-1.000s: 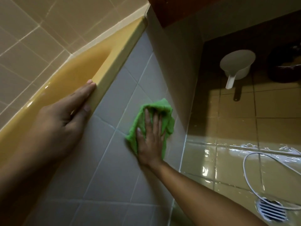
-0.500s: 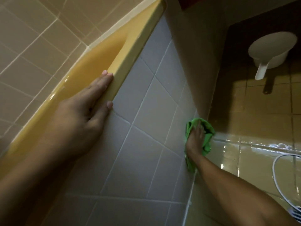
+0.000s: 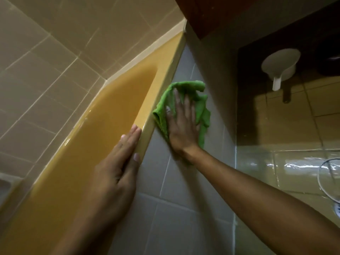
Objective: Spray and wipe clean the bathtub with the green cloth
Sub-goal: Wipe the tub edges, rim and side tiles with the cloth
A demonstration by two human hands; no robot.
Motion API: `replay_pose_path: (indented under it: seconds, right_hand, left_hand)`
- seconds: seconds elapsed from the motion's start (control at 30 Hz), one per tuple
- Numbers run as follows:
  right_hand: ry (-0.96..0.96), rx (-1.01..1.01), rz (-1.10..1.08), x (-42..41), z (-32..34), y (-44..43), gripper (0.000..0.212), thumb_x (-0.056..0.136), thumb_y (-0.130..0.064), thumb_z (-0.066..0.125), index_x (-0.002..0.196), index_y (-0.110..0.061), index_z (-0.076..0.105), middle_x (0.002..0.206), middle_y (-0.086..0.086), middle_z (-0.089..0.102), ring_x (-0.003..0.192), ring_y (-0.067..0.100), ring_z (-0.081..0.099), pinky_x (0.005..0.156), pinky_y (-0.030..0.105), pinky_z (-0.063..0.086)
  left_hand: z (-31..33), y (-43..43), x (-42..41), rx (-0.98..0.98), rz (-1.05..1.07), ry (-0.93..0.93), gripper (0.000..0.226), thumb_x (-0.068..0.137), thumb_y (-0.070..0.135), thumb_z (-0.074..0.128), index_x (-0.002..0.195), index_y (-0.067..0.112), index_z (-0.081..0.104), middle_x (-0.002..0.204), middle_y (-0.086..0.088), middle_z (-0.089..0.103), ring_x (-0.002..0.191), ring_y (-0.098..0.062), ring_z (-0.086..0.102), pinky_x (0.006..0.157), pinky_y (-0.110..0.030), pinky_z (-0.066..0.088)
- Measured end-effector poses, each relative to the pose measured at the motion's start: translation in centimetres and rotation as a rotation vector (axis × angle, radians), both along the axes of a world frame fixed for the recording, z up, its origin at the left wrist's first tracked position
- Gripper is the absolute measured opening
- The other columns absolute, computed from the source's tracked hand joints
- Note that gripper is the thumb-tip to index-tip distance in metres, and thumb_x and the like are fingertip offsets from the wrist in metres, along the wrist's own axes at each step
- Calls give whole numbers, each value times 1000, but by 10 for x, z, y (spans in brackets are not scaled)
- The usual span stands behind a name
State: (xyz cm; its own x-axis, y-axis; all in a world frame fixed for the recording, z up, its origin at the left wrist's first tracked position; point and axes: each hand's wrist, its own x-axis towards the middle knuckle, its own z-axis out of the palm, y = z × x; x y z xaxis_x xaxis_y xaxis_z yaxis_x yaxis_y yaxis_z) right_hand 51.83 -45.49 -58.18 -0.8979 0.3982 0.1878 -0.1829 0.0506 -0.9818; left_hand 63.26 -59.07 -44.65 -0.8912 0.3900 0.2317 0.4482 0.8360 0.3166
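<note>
Grey tiled front [image 3: 184,199] of bathtub [image 3: 110,116], with right hand [image 3: 181,124] spread flat on green cloth [image 3: 187,87] just outside long yellow rim [image 3: 166,78], left hand [image 3: 117,162], fingers together, atop that rim.

Cloth [image 3: 184,105] on panel [image 3: 184,208] beside bathtub [image 3: 161,100] rim.

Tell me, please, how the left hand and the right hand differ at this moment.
The left hand rests bare on the yellow bathtub rim; the right hand presses the green cloth against the grey tiled side panel. The left hand's fingers lie close together, while the right hand's are spread. Both hands are flat, with straight fingers.
</note>
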Motion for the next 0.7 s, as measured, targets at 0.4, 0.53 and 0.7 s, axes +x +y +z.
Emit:
replay_pose_path:
  seconds: [0.4, 0.53, 0.7]
  right_hand:
    - [20, 87, 6, 110, -43, -70, 61, 92, -75, 13, 148, -67, -11, 170, -16, -12, 154, 7, -20, 120, 65, -1]
    - [64, 129, -10, 131, -108, -83, 63, 98, -73, 12, 157, -55, -3, 172, -6, -4, 157, 17, -13, 120, 67, 3]
    - [-31, 15, -31, 144, -208, -97, 62, 101, -71, 12, 159, -51, 0, 172, 0, 4, 159, 23, -2, 120, 67, 11]
  left_hand:
    - [8, 3, 6, -53, 5, -52, 56, 103, 11, 56, 151, 40, 46, 154, 29, 38, 151, -3, 29, 127, -33, 21]
    - [7, -5, -7, -113, 20, -69, 62, 103, 18, 60, 147, 59, 44, 150, 45, 36, 146, 10, 31, 123, -33, 23]
    - [4, -9, -20, -152, -39, -34, 59, 101, 31, 61, 151, 53, 42, 158, 33, 35, 150, 4, 30, 127, -45, 21]
